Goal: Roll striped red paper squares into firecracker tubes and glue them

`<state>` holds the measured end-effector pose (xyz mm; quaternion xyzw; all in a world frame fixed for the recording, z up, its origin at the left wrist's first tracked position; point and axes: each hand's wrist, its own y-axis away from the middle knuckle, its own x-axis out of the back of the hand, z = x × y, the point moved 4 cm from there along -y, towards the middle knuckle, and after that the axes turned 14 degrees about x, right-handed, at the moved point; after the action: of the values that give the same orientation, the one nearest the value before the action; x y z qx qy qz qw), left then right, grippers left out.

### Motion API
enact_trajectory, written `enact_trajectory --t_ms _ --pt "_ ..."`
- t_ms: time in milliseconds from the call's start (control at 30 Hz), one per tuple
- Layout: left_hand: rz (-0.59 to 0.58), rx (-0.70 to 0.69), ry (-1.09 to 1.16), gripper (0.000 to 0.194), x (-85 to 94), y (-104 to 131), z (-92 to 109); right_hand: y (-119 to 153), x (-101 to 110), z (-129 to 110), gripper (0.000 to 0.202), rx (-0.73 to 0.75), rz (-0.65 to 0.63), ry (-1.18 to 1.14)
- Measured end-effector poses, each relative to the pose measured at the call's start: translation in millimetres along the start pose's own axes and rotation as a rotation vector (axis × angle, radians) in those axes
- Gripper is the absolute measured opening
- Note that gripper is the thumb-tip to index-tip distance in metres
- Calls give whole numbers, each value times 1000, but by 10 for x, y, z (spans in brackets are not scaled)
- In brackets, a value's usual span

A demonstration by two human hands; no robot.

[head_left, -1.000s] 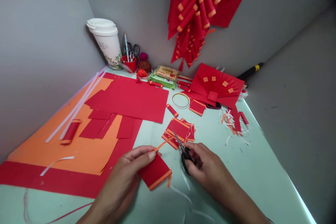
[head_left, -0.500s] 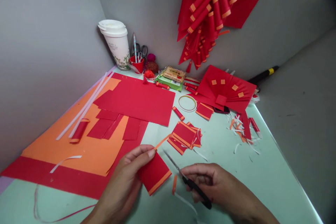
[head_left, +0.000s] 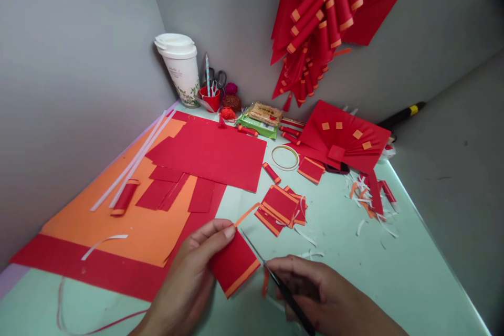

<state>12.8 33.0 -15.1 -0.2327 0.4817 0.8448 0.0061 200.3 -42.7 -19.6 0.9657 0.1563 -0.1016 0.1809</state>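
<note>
Between thumb and fingers, my left hand (head_left: 208, 252) pinches a red paper piece (head_left: 235, 261) with an orange band along its lower edge. A narrow orange strip (head_left: 247, 215) sticks out past its far corner, beyond my thumb. My right hand (head_left: 311, 289) grips black-handled scissors (head_left: 283, 289). Their blades lie close along the right edge of the red piece, pointing to its far corner; whether they touch the paper I cannot tell. Just beyond, several red pieces with orange bands (head_left: 280, 203) lie in a loose pile. A small orange offcut (head_left: 265, 282) is partly hidden behind the scissors.
Red and orange sheets (head_left: 129, 231) cover the left of the table. A tape roll (head_left: 285, 158) lies mid-table, with paper scraps (head_left: 366, 197) on the right. At the back stand a white cup (head_left: 180, 71) and a red pen holder (head_left: 209, 100). Red paper firecrackers (head_left: 326, 16) hang on the wall.
The scissors have moved up and left, bringing their blades against or near the red piece's right edge. My left hand keeps its pinch. The whole view has shifted slightly.
</note>
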Motion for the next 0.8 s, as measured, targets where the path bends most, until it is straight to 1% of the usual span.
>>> enact_trajectory --t_ms 100,300,467,600,800 --pt "-26 -3 -37 25 -2 -9 -11 -5 -24 -11 52 6 -14 24" --pt "-57 2 -100 23 -21 -5 -40 18 -14 -5 54 37 13 74" --pt "-41 8 -106 25 -35 -5 -56 -1 -18 -82 52 81 19 134" --pt "-46 22 -130 24 -35 -23 -73 -23 -25 -98 54 78 31 183" --pt "-46 11 -140 23 -30 -33 -69 -14 3 -103 60 171 31 312"
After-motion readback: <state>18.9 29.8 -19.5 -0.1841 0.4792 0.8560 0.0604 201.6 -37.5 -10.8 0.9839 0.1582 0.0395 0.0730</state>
